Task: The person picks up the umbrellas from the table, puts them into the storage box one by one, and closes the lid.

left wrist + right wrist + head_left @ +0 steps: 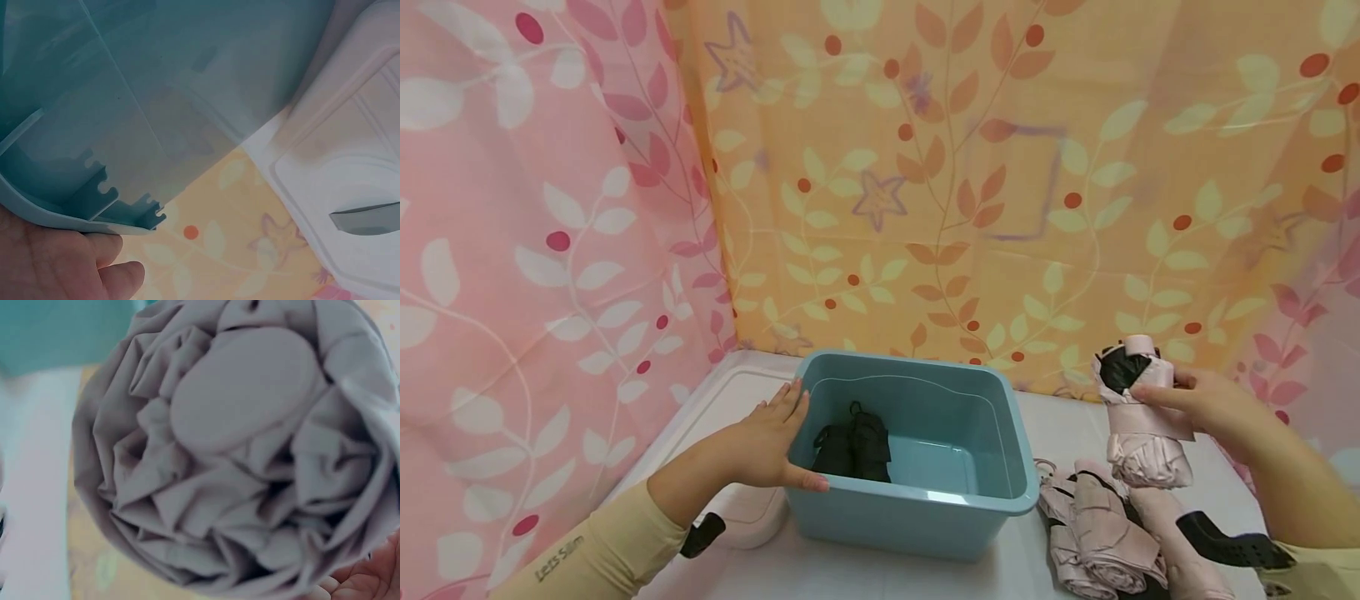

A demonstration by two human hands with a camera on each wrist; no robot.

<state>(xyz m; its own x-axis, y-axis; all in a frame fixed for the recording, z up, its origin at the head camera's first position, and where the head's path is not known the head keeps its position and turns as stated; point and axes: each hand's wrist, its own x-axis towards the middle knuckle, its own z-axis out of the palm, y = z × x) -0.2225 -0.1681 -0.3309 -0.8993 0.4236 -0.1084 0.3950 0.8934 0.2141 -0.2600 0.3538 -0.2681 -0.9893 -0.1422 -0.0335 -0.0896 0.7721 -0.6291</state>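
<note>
My right hand (1213, 404) grips a pale pink folded umbrella (1150, 450) by its side, upright, with black fabric showing near its top. Its gathered, crumpled end and a flat oval cap (247, 390) fill the right wrist view. Below it, several more pink folded umbrellas (1108, 529) lie in a pile on the white table, beside the bin. My left hand (758, 442) rests at the near left corner of a blue plastic bin (910, 521), fingers extended along the left rim and thumb on the front rim. Black folded umbrellas (853, 446) lie inside the bin, on its left side.
A white plastic lid-like panel (748, 375) lies left of the bin, partly behind my left arm; a grey strip (369, 219) shows on it in the left wrist view. Orange patterned curtain (880, 167) hangs behind, pink curtain (550, 250) at the left.
</note>
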